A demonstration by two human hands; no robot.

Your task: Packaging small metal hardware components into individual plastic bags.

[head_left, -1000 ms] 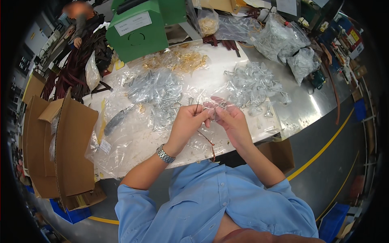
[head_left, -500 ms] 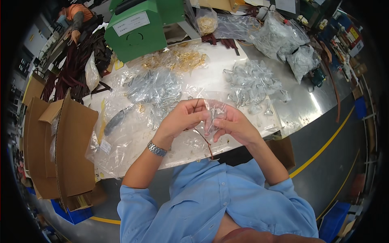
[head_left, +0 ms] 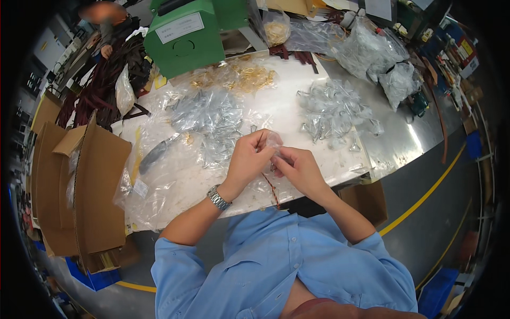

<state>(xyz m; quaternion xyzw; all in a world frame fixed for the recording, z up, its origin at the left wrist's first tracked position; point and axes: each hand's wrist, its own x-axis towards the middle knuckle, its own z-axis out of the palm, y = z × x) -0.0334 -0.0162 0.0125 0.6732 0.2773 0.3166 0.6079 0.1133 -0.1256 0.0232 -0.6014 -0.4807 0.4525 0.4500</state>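
My left hand (head_left: 248,158) and my right hand (head_left: 299,169) meet over the table's near edge, both closed on a small clear plastic bag (head_left: 273,140). A bit of silver metal (head_left: 273,167) shows below the fingertips; its shape is mostly hidden. Beneath the hands, a thin twisted cord (head_left: 273,190) hangs down over the table edge. Beyond my left hand lies a pile of silver metal pieces in clear bags (head_left: 204,112). A second pile of bagged silver pieces (head_left: 336,111) sits beyond my right hand.
Gold metal pieces (head_left: 252,78) lie before a green metal machine (head_left: 186,50). Cardboard boxes (head_left: 106,191) and a large clear bag (head_left: 159,194) are at left. Stuffed clear bags (head_left: 366,50) stand at back right. Another person's hand (head_left: 106,51) rests near dark straps.
My hands have drawn closer together, and the bag, spread between them before, is now bunched in my fingers. The right hand has shifted left. The view has moved slightly.
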